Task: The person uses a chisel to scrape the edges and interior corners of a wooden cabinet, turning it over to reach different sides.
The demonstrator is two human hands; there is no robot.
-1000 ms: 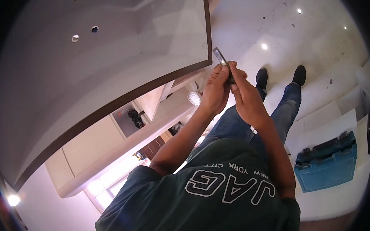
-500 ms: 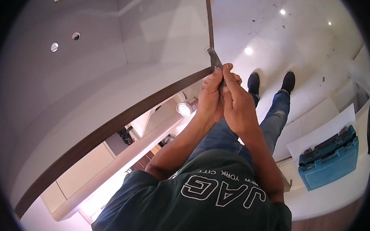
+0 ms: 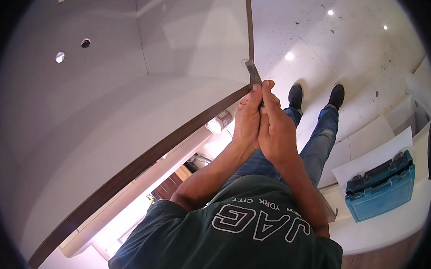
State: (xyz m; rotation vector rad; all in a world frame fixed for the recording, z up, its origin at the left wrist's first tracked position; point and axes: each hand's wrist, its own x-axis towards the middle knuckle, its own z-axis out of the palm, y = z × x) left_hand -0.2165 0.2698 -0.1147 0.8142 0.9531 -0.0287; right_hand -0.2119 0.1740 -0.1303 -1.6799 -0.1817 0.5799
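My left hand (image 3: 247, 117) and my right hand (image 3: 276, 130) are closed side by side, pressed together around a flat grey strip-like tool (image 3: 253, 72). Its wider end sticks out beyond my fingers and lies against the corner of the dark brown edge (image 3: 226, 102) of a large white cabinet panel. My left thumb and right fingers point up along the strip. The part inside my hands is hidden, so its exact kind cannot be made out.
The white panel (image 3: 96, 105) has two round holes. A tin can (image 3: 219, 122) stands below the edge. To my right, a teal tool case (image 3: 380, 192) rests on a white surface (image 3: 317, 230). My feet stand on a pale floor (image 3: 320, 47) with scattered debris.
Both hands and the grey tool have shifted slightly down in the view. The panel's edge has also shifted with the camera. The grip looks the same.
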